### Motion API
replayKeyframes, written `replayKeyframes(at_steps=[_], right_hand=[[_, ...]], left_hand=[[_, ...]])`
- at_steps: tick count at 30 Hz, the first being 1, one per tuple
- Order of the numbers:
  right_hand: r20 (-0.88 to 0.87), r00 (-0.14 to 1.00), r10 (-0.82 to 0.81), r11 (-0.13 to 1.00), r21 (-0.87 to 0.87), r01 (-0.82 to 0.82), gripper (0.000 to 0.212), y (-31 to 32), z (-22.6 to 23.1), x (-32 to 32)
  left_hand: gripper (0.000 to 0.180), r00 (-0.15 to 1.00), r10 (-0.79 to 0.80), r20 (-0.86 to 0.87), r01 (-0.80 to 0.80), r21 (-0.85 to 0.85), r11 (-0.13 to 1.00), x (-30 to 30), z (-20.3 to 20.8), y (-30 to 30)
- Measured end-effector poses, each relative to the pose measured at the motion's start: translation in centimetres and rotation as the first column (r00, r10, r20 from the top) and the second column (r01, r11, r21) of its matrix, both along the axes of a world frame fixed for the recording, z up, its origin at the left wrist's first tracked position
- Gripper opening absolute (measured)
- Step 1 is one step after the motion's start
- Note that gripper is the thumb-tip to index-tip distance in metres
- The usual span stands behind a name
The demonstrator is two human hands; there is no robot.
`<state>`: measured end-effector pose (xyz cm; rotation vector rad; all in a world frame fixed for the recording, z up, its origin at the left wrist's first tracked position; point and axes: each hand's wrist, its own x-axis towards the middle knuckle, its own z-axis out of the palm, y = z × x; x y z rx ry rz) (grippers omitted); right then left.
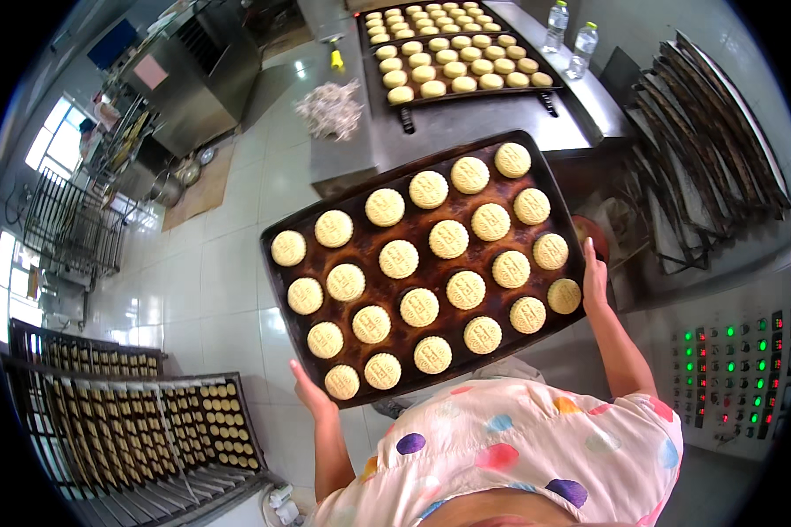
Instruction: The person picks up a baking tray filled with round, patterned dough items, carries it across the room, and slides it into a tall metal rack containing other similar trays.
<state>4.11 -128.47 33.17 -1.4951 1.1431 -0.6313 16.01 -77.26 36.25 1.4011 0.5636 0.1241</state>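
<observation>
I carry a dark, greasy baking tray [277, 272] in front of my chest, tilted so its right end is farther away. Several round pale stamped cakes [420, 307] lie on it in rows. My left hand [310, 393] grips the near left corner from below. My right hand [594, 275] holds the right edge, fingers under the rim.
Ahead stands a steel table [466, 123] with two more trays of cakes [453, 66] and two water bottles [569, 35]. Empty dark trays [712, 132] lean stacked at right. A control panel with green and red lights [729, 369] is at lower right. A rack of filled trays [141, 422] stands at lower left.
</observation>
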Motion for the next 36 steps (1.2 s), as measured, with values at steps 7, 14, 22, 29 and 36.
replayKeyframes(at_steps=[7,14,22,29,36], right_hand=[[-0.021,0.991,-0.132,0.989,0.068,0.134,0.068,-4.8,4.9,-3.0],[-0.275,0.945,-0.180,0.974,0.087,0.210,0.077,-10.2,-2.3,-3.4],[-0.266,0.940,-0.214,0.977,-0.046,0.210,0.065,-10.2,-6.0,-1.0],[-0.217,0.974,-0.071,0.997,0.020,0.077,0.056,-12.7,-7.0,1.4],[-0.233,0.973,-0.006,1.000,0.022,0.012,0.059,-15.6,-7.5,3.8]], left_hand=[[0.068,0.965,-0.260,-0.046,0.259,-0.026,0.966,6.8,0.3,-8.8],[0.064,0.945,-0.295,-0.141,0.311,0.103,0.945,10.8,-2.9,-13.2],[0.064,0.934,-0.306,-0.183,0.343,0.224,0.912,13.5,-5.7,-13.0],[0.057,0.933,-0.298,-0.200,0.351,0.344,0.871,14.1,-7.9,-13.6],[0.059,0.950,-0.234,-0.209,0.299,0.379,0.876,14.4,-9.7,-14.7]])
